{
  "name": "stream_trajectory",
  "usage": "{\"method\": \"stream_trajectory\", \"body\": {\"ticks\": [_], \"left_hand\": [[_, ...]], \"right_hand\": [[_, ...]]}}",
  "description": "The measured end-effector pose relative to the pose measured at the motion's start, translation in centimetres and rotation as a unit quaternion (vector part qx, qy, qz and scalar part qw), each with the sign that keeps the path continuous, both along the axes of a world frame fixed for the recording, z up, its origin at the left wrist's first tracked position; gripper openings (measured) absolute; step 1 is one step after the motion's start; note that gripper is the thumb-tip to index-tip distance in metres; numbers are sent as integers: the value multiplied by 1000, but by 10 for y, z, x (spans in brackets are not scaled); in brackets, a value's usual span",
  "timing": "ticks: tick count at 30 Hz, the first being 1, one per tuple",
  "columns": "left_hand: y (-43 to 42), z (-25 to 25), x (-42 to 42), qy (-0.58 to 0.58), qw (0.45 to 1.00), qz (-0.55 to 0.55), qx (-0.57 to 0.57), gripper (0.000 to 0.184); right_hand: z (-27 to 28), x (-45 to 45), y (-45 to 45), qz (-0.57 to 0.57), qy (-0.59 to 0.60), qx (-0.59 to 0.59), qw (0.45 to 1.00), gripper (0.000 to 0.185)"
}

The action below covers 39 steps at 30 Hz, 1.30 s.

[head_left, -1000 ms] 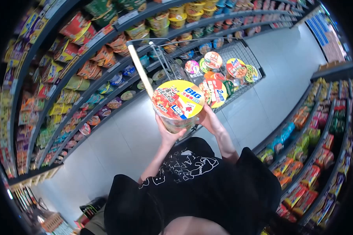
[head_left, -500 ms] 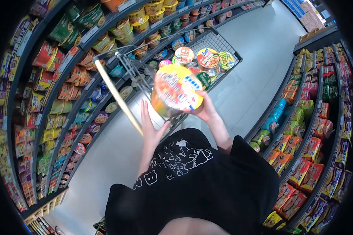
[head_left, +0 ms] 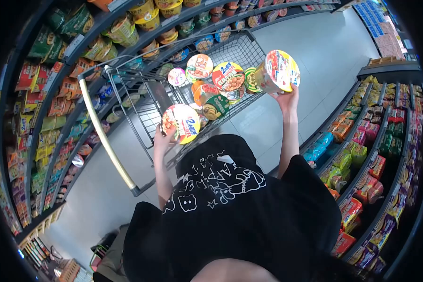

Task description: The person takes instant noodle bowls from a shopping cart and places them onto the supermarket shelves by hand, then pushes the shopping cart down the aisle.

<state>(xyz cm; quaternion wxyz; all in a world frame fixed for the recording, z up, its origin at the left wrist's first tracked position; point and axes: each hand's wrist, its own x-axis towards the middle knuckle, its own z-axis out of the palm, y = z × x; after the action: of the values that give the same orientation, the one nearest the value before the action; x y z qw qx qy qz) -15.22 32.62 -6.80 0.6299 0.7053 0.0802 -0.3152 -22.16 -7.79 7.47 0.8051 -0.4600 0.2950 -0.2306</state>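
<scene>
My left hand [head_left: 162,140] grips an instant noodle bucket [head_left: 183,123] with a yellow-rimmed, red and white lid, at the near side of the cart. Held up in my right hand [head_left: 289,97], a second instant noodle bucket [head_left: 279,70] is tilted beyond the cart's right side, its clear-looking lower wall showing. Between my hands, the wire shopping cart [head_left: 148,143] holds several noodle tubs. Among them are a tub with a yellow and red lid [head_left: 228,76], one with a white and orange lid [head_left: 199,66] and a dark green one [head_left: 216,107].
Shelves of noodle tubs [head_left: 122,30] curve along the left, close to the cart. On the right stand shelves of packaged noodles [head_left: 357,155]. The cart's pale handle bar [head_left: 101,136] lies at left. Grey tiled floor [head_left: 310,61] runs between the shelves.
My hands have moved apart, the left downward and the right up to the right, each with a noodle bucket. The cart now appears farther left, with more of its contents showing.
</scene>
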Motion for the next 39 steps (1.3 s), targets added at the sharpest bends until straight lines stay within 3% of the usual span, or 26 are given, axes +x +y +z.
{"method": "stream_trajectory", "body": {"ticks": [1,3,11,15,24,28,30,31,33,35,36,37,39], "left_hand": [[0,6,-4,74,993,15,-92,50],[0,2,-13,99,985,48,-136,35],[5,-12,-25,105,985,86,-105,34],[6,-10,-22,124,983,90,-98,36],[9,-22,-27,109,984,93,-101,38],[7,-23,-32,80,986,110,-101,39],[4,-17,-31,76,985,120,-102,38],[4,-14,-32,77,984,123,-101,37],[3,-11,-34,78,984,135,-90,36],[2,-11,-37,36,987,136,-71,37],[6,-27,-45,12,991,134,-6,36],[-2,16,-32,58,965,59,250,40],[-11,72,-11,30,891,8,453,42]], "right_hand": [[-4,4,-8,3,9,6,1000,53],[-10,17,-24,-20,23,-3,1000,55],[-41,77,-67,-13,-31,67,997,56],[-30,105,-68,8,-23,60,998,54],[-91,165,-93,44,11,129,991,48],[-164,179,-119,79,-45,236,967,42],[-181,189,-115,42,35,98,994,38],[-191,194,-115,49,40,101,993,38],[-214,205,-117,-54,158,78,983,37],[-235,211,-120,-54,227,32,972,36],[-242,214,-123,-61,290,-18,955,36],[-243,217,-122,-56,290,-18,955,36],[-244,218,-121,-21,402,-121,907,30]]}}
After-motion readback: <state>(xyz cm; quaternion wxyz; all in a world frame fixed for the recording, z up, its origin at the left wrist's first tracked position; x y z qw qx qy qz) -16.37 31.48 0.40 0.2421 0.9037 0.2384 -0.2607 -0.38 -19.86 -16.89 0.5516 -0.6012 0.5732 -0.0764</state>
